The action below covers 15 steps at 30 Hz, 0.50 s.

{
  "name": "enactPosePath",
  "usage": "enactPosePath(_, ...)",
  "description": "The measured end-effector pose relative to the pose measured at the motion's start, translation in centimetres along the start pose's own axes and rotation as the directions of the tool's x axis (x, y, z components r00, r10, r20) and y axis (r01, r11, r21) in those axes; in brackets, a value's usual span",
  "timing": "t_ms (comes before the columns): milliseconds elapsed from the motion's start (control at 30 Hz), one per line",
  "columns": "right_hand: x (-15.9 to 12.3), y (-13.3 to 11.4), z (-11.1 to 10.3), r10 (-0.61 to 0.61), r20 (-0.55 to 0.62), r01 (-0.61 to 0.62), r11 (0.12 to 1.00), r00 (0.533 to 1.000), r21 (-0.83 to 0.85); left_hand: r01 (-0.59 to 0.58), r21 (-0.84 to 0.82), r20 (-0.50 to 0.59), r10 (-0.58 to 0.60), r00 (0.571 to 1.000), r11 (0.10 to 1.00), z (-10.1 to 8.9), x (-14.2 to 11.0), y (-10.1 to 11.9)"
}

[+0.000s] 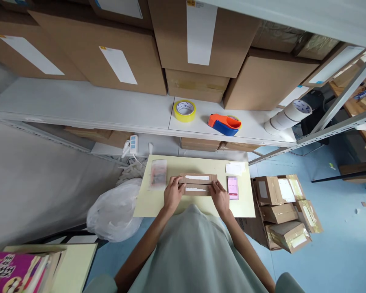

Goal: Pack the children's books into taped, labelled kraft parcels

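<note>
A small brown cardboard box point(198, 190) lies on the pale yellow tabletop point(195, 162) right in front of me. A seam runs along its middle, with a torn white strip on the flap at each side. My left hand point(173, 193) grips the box's left end, fingers bent at the seam. At the right end my right hand point(220, 197) holds the box the same way. Just right of that hand lies a phone point(232, 188) with a pink screen. White paper slips point(235, 168) are behind the phone. A clear plastic pouch point(157, 174) rests at the table's left.
Above the table, a grey shelf point(125, 110) holds large cartons point(198, 40), yellow tape point(184, 110), an orange and blue tape dispenser point(224, 124) and white rolls point(288, 116). Taped boxes point(280, 215) are piled at right. A white plastic bag point(114, 211) bulges at left.
</note>
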State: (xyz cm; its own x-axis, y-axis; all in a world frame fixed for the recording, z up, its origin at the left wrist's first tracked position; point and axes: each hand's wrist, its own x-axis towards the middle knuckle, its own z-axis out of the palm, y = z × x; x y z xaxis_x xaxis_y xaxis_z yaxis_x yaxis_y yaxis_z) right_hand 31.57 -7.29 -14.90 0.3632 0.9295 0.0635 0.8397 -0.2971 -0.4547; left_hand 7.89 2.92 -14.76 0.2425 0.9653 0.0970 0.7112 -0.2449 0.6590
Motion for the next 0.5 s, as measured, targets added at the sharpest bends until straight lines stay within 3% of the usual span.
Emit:
enactPosePath(233,0.1,1.7,1.0,0.083,-0.127,-0.03,0.929,0.988,0.37,-0.043,-0.106,-0.053,0.037,0.998,0.993,0.0,-0.6,-1.3)
enactPosePath(500,-0.1,2.6,2.5,0.081,-0.162,-0.011,0.919,0.983,0.394,-0.069,-0.137,-0.129,0.052,0.99,0.988,0.8,-1.2,-1.5)
